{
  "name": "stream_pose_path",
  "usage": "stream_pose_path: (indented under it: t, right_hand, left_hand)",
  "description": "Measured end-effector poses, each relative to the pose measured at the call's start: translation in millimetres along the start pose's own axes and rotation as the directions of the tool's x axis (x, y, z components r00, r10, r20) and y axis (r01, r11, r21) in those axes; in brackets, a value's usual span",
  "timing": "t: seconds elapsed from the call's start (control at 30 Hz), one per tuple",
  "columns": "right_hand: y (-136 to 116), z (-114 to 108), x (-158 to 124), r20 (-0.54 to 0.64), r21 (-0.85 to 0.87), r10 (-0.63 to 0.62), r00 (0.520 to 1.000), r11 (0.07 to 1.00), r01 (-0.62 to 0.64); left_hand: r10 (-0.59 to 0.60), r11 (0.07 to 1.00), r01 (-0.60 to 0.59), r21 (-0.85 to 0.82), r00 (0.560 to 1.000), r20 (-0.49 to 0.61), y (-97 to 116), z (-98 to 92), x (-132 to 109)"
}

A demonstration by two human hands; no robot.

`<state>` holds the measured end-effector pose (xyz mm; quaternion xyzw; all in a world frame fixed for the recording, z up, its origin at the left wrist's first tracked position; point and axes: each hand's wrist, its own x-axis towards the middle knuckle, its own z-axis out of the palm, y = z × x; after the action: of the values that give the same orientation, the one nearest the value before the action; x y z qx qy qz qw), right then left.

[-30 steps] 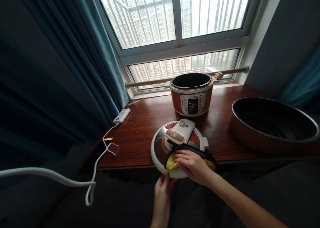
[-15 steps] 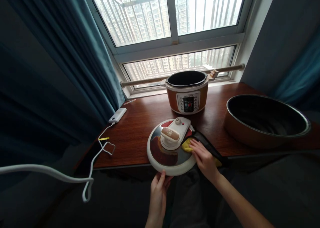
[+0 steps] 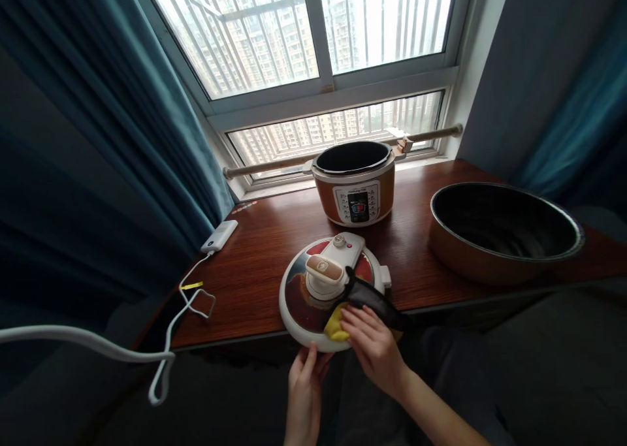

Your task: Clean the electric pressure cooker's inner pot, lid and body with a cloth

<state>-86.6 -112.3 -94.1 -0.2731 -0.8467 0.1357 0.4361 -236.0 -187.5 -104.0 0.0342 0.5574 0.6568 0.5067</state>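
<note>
A pressure cooker lid [image 3: 294,305] with a white rim and a shiny, patterned top lies at the table's front edge, its near side jutting past it. My left hand [image 3: 306,371] grips the near rim, thumb on top and fingers underneath. Under my right hand [image 3: 371,345] is a yellow and black cloth [image 3: 337,323], pressed onto the lid's near right part. The cloth's dark portion trails over the right of the lid. Behind the lid stands the orange and white electric pressure cooker [image 3: 360,191], uncovered, its dark inside showing.
A large orange pot [image 3: 504,260] with a dark inside sits on the right of the wooden table [image 3: 259,237]. On the left lie a white power bank [image 3: 219,236] and its white cable [image 3: 169,341]. A barred window and blue curtains [image 3: 181,126] border the table.
My right hand has slid the cloth toward me and leftward over the lid, uncovering a white tab on its right. My left hand keeps its hold. The whole view has shifted slightly.
</note>
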Motion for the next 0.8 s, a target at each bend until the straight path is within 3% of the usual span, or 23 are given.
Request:
stream_pose_path:
  t: [0.07,0.13,0.23,0.33,0.4,0.47,0.53,0.57,0.6,0.63,0.7,0.73,0.8]
  right_hand:
    - [-8.6,-1.5,-2.6,0.079,0.013,-0.093,0.993,0.996,0.092]
    - [-2.1,-5.8,-1.5,0.085,-0.005,-0.075,0.994,0.997,0.075]
    - [28.7,-14.2,4.2,-0.055,-0.03,0.106,0.993,0.994,-0.108]
    - [63.2,-24.1,7.7,-0.202,0.059,0.313,0.928,0.95,-0.307]
    - [77.5,-32.6,6.9,-0.27,0.193,0.486,0.831,0.873,-0.448]
    - [81.8,-42.2,6.1,-0.307,0.42,0.696,0.649,0.711,-0.564]
    - [76.5,-51.5,9.3,-0.267,0.691,0.86,0.435,0.485,-0.535]
    - [70.9,-55.1,13.9,-0.223,0.797,0.903,0.366,0.385,-0.465]
    - [63.8,-57.6,20.7,-0.185,0.871,0.925,0.333,0.311,-0.381]
    - [55.7,-58.6,29.7,-0.161,0.913,0.932,0.326,0.266,-0.31]
    - [38.6,-55.6,53.4,-0.149,0.933,0.905,0.398,0.263,-0.247]
    - [30.5,-52.0,66.7,-0.143,0.922,0.864,0.482,0.294,-0.253]
    - [17.1,-43.1,92.1,-0.083,0.848,0.678,0.73,0.433,-0.306]
  left_hand:
    - [-0.011,1.0,0.011,-0.005,1.0,0.017,-0.6,-0.5,0.2]
    - [-0.008,1.0,0.008,-0.001,1.0,0.014,-0.1,-0.3,-0.6]
    - [0.0,1.0,0.0,0.012,1.0,-0.011,1.9,1.2,-2.5]
    - [-0.003,1.0,0.004,0.014,1.0,-0.029,4.2,3.3,-3.8]
    - [-0.009,1.0,0.009,0.013,0.999,-0.032,4.9,4.3,-4.3]
    - [-0.016,1.0,0.016,0.002,0.999,-0.039,4.2,4.1,-4.9]
    - [-0.016,1.0,0.015,-0.026,0.999,-0.039,1.8,2.2,-6.0]
    - [-0.01,0.999,0.008,-0.037,0.999,-0.035,0.2,0.5,-6.8]
    - [0.002,0.999,-0.003,-0.038,1.0,-0.028,-1.5,-1.5,-7.7]
    - [0.018,1.0,-0.018,-0.025,0.999,-0.029,-2.9,-3.5,-8.8]
    - [0.088,0.995,-0.083,0.059,0.993,-0.082,-3.8,-6.3,-12.3]
    - [0.158,0.982,-0.144,0.123,0.98,-0.121,-2.6,-6.5,-14.9]
    - [0.369,0.91,-0.319,0.265,0.915,-0.166,3.9,-3.0,-23.1]
